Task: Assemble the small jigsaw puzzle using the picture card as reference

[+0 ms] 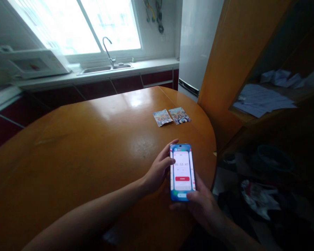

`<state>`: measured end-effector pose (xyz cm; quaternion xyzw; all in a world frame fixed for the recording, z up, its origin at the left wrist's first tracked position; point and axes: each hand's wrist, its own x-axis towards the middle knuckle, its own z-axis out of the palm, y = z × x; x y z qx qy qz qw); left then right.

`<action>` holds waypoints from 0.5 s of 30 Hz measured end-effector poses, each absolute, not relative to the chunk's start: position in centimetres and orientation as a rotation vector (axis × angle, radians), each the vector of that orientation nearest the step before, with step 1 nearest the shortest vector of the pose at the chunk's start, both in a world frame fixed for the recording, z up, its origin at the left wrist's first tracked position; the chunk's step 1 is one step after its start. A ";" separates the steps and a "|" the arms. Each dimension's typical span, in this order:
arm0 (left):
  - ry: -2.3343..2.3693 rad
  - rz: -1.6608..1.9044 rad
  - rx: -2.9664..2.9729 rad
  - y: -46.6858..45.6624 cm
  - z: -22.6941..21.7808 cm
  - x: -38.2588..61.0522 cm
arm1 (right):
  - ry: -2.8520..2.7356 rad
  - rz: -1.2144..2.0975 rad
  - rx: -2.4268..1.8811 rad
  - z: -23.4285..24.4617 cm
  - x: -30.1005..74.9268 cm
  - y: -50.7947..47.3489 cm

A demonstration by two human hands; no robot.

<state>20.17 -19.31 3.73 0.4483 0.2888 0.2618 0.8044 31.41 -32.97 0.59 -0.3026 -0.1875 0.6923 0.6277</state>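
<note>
A smartphone (182, 170) with a lit screen is held upright over the near right part of the wooden table (94, 150). Its screen shows a white card with digits and a red button. My left hand (158, 170) grips the phone's left side, thumb at the screen's edge. Around the lower right corner wraps my right hand (202, 198), its thumb over the bottom of the screen. Beyond the phone, two colourful printed cards or sheets lie side by side: a left one (162, 118) with a slightly curled lower edge and a right one (180, 115).
Along the back wall runs a counter (157, 63) with a sink (95, 70), a faucet (108, 52) and a white microwave-like box (34, 64). A fridge (196, 45) stands behind the table. Papers (264, 99) lie on a shelf to the right; a basin (274, 158) sits below.
</note>
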 end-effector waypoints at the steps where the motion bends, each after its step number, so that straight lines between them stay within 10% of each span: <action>1: 0.615 0.564 0.951 -19.3 3.7 20.2 | -0.428 1.587 -0.695 0.6 31.4 -33.0; 15: 0.671 0.703 1.003 -16.5 1.0 21.0 | -0.503 1.277 -0.968 3.4 42.3 -36.8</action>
